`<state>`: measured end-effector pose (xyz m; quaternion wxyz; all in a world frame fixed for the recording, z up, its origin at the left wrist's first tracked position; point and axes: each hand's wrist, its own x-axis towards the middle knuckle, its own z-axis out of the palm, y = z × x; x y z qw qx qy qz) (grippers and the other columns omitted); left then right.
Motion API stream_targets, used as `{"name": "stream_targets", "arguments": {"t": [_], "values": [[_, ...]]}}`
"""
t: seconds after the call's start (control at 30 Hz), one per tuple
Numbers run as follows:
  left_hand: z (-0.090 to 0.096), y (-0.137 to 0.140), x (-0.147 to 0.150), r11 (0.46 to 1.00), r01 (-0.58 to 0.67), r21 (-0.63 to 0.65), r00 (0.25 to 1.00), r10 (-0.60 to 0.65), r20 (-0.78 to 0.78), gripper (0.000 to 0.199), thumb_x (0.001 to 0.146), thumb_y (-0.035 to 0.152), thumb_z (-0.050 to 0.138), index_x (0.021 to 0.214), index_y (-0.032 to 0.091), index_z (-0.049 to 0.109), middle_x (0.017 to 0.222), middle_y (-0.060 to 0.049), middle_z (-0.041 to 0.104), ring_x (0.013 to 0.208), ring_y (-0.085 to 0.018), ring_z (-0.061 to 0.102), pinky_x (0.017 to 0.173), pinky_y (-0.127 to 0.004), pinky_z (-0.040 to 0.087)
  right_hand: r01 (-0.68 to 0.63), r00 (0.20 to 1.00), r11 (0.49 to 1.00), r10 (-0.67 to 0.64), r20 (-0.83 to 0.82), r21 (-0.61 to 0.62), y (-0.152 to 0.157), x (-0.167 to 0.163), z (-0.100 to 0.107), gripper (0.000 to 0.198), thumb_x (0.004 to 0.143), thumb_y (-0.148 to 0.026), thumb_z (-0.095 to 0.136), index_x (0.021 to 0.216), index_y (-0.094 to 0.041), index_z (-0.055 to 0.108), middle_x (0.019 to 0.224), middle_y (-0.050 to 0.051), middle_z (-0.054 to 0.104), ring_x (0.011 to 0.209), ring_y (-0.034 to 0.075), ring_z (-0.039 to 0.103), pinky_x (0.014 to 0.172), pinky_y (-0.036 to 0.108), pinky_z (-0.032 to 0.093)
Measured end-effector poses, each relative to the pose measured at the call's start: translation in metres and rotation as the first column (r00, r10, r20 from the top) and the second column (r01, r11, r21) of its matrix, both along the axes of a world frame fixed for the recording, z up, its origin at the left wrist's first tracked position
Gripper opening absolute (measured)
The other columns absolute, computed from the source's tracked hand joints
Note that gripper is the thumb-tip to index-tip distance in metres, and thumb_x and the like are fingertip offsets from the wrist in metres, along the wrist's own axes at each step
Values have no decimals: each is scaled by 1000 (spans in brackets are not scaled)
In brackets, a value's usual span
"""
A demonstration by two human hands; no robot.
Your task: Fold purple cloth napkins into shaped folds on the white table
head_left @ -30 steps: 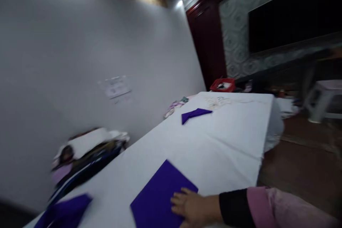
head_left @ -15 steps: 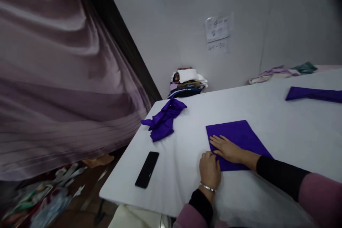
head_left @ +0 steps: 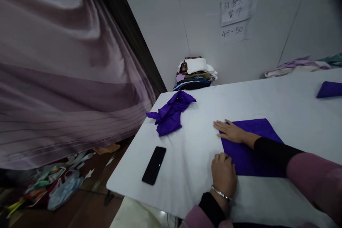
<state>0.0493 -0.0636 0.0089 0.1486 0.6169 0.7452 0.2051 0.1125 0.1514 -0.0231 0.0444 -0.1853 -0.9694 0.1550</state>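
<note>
A purple cloth napkin [head_left: 256,156] lies folded flat on the white table, with a straight near edge. My right hand [head_left: 230,131] is spread palm-down over its far left corner, fingertips reaching past the edge onto the table. At the near left corner is my left hand [head_left: 223,172], a silver bracelet on its wrist. Its fingers are curled closed at the napkin's edge, and the fingertips are hidden under the hand.
A crumpled purple cloth [head_left: 172,114] and a black phone [head_left: 154,165] lie on the table's [head_left: 128,174] left part. Another purple folded cloth [head_left: 330,89] is at far right. Behind the table stands a stack of folded clothes [head_left: 196,74]. A mauve curtain [head_left: 66,78] hangs at left.
My right hand has slid toward the napkin's far left corner, spreading its fingers flat. My left hand stays curled at the near left corner. The whole view has shifted left.
</note>
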Motion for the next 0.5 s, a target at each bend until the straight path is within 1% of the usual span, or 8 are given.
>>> {"name": "stream_targets", "arguments": {"t": [0.13,0.27,0.3,0.4,0.5], "values": [[-1,-1,0,1000,1,-1,1000,-1,21,16,85,17,51,94,20,64,104,-5,60,96,-22,48,84,-35,41,82,996,996,-81,41,-30,22,-14,7,64,91,-55,28,144,-18,34,150,10,29,139,27,20,111,53,8],[-3,-2,-1,998,-38,45,995,34,94,17,82,15,53,93,21,63,104,-4,60,96,-22,48,86,-35,41,258,966,961,-256,26,-96,35,-13,12,69,91,-56,24,146,-15,29,150,11,28,139,27,19,112,50,14],[-4,-2,-1,997,-55,61,992,47,116,18,80,14,54,95,21,63,104,-4,59,96,-22,48,86,-35,41,281,960,955,-281,17,-99,37,-10,11,69,90,-56,24,145,-15,30,150,11,29,139,26,19,112,49,14],[-7,-2,-1,990,-107,92,983,92,159,27,77,14,58,103,21,59,106,-4,57,98,-22,47,89,-35,40,269,963,961,-268,22,-68,40,1,7,64,89,-54,28,138,-15,43,146,11,37,138,28,23,111,50,18],[-8,0,-1,983,-161,92,975,144,169,25,76,17,60,101,19,58,105,-5,56,99,-22,47,89,-36,39,221,975,975,-221,5,-33,41,6,7,56,88,-48,35,126,-14,56,136,14,50,130,29,38,107,46,28]]}}
